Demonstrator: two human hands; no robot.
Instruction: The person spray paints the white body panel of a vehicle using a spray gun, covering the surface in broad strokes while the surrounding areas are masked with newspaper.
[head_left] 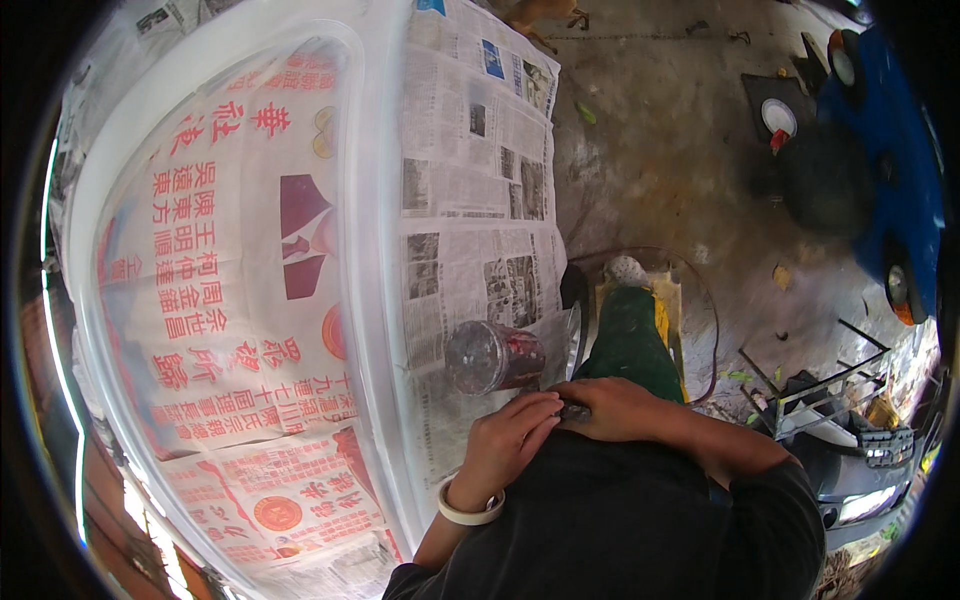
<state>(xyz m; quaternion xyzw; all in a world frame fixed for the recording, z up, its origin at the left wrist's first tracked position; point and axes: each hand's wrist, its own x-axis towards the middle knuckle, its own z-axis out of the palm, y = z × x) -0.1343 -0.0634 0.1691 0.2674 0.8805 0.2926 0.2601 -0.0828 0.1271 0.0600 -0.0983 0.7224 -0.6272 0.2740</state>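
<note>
My left hand (pixel 508 432), with a pale bangle at its wrist, meets my right hand (pixel 615 408) in front of my dark shirt. The fingers of both are bent and closed around a small dark grey thing (pixel 574 412), mostly hidden between them. Just beyond my left fingers is a clear round container (pixel 478 357) with dark red on its side. A see-through sheet or flap (pixel 556 338) shows beside it. What the container rests on or hangs from is hard to tell.
Newspaper sheets (pixel 480 190) border a large white curved frame (pixel 375 230) on my left, with red-printed paper (pixel 225 260) inside. A blue vehicle (pixel 890 170), a metal frame (pixel 830 390) and a white round dish (pixel 778 117) are right. An animal (pixel 545 15) stands far off.
</note>
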